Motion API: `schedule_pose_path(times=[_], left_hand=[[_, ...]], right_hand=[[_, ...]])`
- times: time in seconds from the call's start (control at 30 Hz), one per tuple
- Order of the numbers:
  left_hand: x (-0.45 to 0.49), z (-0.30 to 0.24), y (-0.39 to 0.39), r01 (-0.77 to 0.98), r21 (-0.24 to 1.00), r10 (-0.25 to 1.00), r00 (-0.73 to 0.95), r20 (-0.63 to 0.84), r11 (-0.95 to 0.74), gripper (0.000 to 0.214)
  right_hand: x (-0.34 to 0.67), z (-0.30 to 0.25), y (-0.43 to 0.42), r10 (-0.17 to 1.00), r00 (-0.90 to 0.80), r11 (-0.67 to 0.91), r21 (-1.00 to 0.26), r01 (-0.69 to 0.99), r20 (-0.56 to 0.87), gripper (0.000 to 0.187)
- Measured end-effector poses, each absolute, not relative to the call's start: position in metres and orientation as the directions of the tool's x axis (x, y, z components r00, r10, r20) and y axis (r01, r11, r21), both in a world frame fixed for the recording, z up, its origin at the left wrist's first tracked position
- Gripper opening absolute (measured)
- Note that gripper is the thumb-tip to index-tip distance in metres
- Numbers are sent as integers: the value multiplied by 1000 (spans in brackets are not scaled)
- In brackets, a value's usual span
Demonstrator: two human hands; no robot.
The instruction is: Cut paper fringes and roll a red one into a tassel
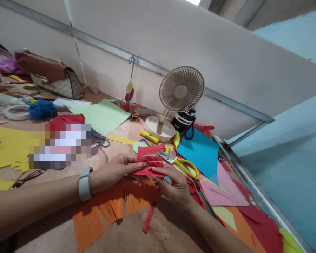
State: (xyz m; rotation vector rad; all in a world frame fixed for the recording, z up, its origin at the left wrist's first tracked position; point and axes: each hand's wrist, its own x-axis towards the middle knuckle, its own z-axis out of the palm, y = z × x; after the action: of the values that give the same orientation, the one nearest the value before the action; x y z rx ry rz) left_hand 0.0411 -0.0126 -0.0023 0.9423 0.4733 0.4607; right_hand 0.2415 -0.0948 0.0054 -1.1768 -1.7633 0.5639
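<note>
Between my hands is a piece of red paper (144,171) with slits or folds across it. My left hand (119,170), with a grey watch (84,183) on the wrist, pinches the paper's left side, thumb on top. On its right side, my right hand (173,182) grips the lower edge with the fingers closed. Under the hands lies fringed orange paper (113,202), and a narrow red strip (149,217) rests beside it. Yellow-handled scissors (185,167) lie just beyond my right hand, their blades close to the red paper.
A small fan (181,88) stands near the wall, with a yellow glue stick (149,136) before it. Blue paper (200,151) and pink paper (223,186) lie at right. Pale green paper (101,116), blue yarn (43,109), a tape roll (15,112) and a handbag (51,75) are at left.
</note>
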Motion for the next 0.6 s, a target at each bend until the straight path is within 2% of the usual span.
schedule_pose_path(times=[0.17,0.33,0.6], left_hand=[[40,0,-13,-176,828,566,801,-194,533,35],[41,2,-16,-202,838,537,834,-125,508,33],[40,0,-14,-222,815,543,830,-130,535,36]], right_hand=[[239,6,-97,870,-141,472,-713,518,473,37],[240,1,-99,839,-195,512,-617,597,507,45],[243,-3,-100,851,-216,505,-630,591,479,46]])
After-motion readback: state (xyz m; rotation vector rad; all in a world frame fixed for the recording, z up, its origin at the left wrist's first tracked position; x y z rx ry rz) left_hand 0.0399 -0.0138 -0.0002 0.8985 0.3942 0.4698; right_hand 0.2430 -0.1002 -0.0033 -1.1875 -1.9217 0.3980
